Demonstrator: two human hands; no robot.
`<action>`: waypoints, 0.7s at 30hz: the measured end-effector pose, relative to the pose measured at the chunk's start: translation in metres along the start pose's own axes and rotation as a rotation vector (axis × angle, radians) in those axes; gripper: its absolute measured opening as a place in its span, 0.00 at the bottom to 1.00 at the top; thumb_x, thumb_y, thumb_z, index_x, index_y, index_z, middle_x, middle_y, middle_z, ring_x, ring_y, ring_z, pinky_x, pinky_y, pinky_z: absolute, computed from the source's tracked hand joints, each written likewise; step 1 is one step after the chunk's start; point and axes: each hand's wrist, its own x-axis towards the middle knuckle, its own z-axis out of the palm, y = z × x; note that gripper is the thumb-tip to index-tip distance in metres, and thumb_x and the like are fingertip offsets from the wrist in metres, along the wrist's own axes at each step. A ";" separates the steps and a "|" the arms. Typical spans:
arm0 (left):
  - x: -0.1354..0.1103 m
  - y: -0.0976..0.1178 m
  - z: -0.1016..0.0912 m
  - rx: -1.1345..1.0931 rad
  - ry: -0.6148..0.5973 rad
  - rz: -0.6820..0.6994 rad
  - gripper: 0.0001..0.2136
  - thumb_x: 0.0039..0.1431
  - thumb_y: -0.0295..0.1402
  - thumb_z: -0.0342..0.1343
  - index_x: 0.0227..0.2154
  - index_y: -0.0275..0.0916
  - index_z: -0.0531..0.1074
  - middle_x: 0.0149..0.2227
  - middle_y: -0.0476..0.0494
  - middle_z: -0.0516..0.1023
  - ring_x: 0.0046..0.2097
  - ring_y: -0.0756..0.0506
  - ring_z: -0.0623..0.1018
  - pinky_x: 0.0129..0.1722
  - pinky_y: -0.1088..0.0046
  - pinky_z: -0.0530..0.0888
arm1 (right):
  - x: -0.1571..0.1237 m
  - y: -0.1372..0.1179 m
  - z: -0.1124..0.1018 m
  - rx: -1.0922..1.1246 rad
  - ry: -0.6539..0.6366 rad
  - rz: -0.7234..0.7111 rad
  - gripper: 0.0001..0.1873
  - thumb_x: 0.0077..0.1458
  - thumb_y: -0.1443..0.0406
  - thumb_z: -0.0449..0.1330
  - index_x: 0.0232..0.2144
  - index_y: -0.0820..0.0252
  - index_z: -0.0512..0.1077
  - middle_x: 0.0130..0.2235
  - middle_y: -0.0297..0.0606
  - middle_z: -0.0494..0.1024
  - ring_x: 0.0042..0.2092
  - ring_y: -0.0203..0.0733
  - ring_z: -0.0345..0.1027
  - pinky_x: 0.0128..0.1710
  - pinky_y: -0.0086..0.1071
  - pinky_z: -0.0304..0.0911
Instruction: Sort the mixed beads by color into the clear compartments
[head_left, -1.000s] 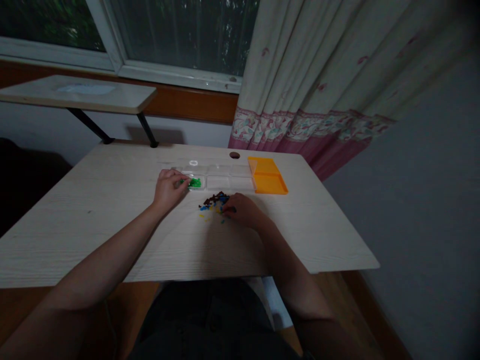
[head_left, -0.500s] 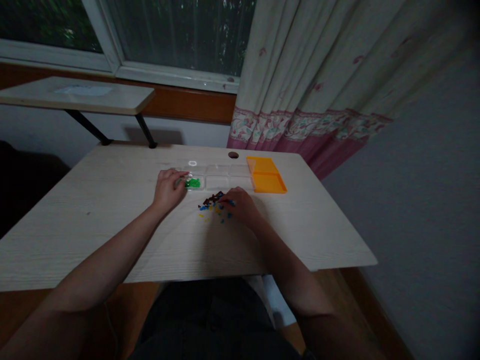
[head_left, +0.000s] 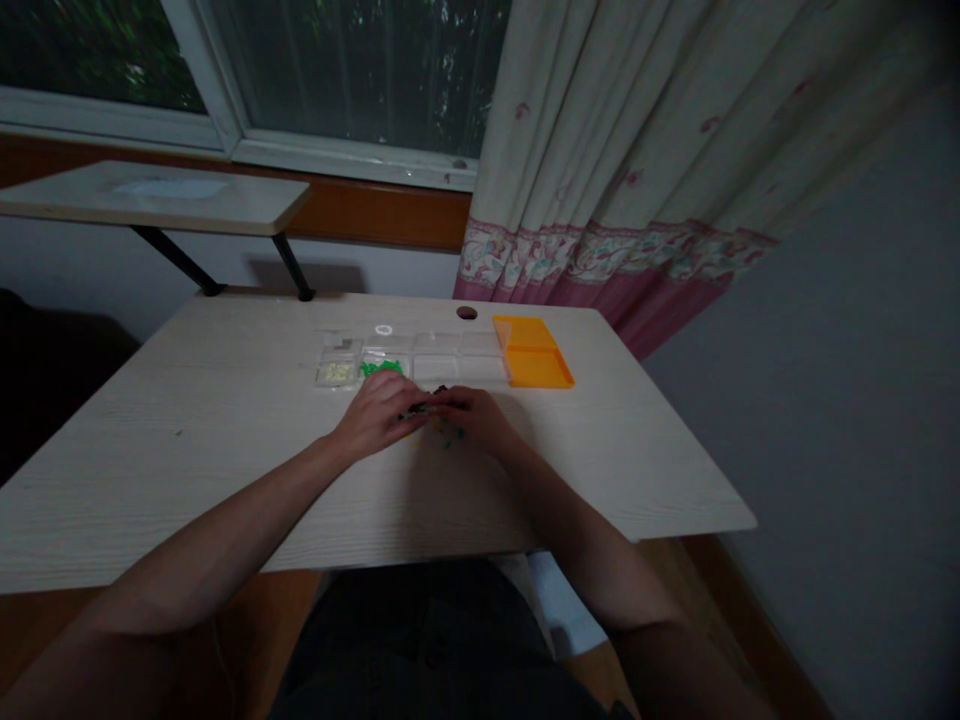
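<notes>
Table [head_left: 600, 460]: pale wood, long axis left to right. Left hand [head_left: 381, 412]: palm down, fingers together, pointing right over the loose pile. Right hand [head_left: 481, 420]: fingers bent, pointing left, tips touching or nearly touching those of the left hand. Opening of both: narrow; whether either grips a piece cannot be told. Loose pieces [head_left: 448, 433]: small, yellow, blue and dark, in a heap on the wood under and between the fingers, mostly covered; single pieces too small for their direction to be read. Clear box [head_left: 436, 368]: just beyond the hands, long axis left to right, roughly parallel to the table's near edge; compartments in a near and a far row. Near row, left end: pale pieces [head_left: 338, 372]; next to the right: green pieces [head_left: 381, 367]. Orange case [head_left: 541, 368]: at the clear box's right end, spread open, its crease running left to right. Round hole [head_left: 466, 313]: in the table, behind. Farthest: raised shelf [head_left: 262, 200] at left, curtain [head_left: 600, 150] at right, window [head_left: 367, 80].
</notes>
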 end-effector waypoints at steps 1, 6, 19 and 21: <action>0.000 0.000 0.000 0.005 0.005 -0.005 0.15 0.61 0.43 0.56 0.48 0.46 0.74 0.42 0.44 0.78 0.48 0.42 0.72 0.53 0.60 0.66 | 0.000 0.001 0.001 0.058 -0.012 0.012 0.15 0.52 0.56 0.63 0.37 0.60 0.79 0.34 0.35 0.79 0.35 0.35 0.70 0.37 0.29 0.65; -0.001 -0.004 0.000 0.024 0.022 -0.037 0.13 0.61 0.45 0.56 0.43 0.45 0.76 0.41 0.45 0.79 0.48 0.42 0.73 0.53 0.61 0.67 | -0.001 -0.002 0.003 0.203 -0.043 0.031 0.18 0.48 0.53 0.65 0.35 0.60 0.79 0.35 0.35 0.79 0.36 0.35 0.70 0.40 0.30 0.65; 0.000 -0.007 -0.005 0.075 0.028 -0.076 0.11 0.62 0.43 0.54 0.38 0.47 0.79 0.35 0.46 0.80 0.44 0.43 0.74 0.49 0.60 0.68 | -0.002 -0.004 -0.001 -0.021 -0.041 -0.116 0.16 0.59 0.55 0.56 0.38 0.59 0.78 0.34 0.35 0.77 0.38 0.37 0.69 0.40 0.31 0.65; 0.000 -0.013 -0.006 0.089 0.046 -0.111 0.11 0.62 0.43 0.55 0.36 0.46 0.79 0.36 0.45 0.80 0.45 0.42 0.74 0.50 0.59 0.67 | -0.002 -0.005 -0.005 -0.179 -0.006 -0.150 0.13 0.59 0.58 0.57 0.38 0.58 0.78 0.35 0.36 0.78 0.38 0.37 0.69 0.41 0.31 0.64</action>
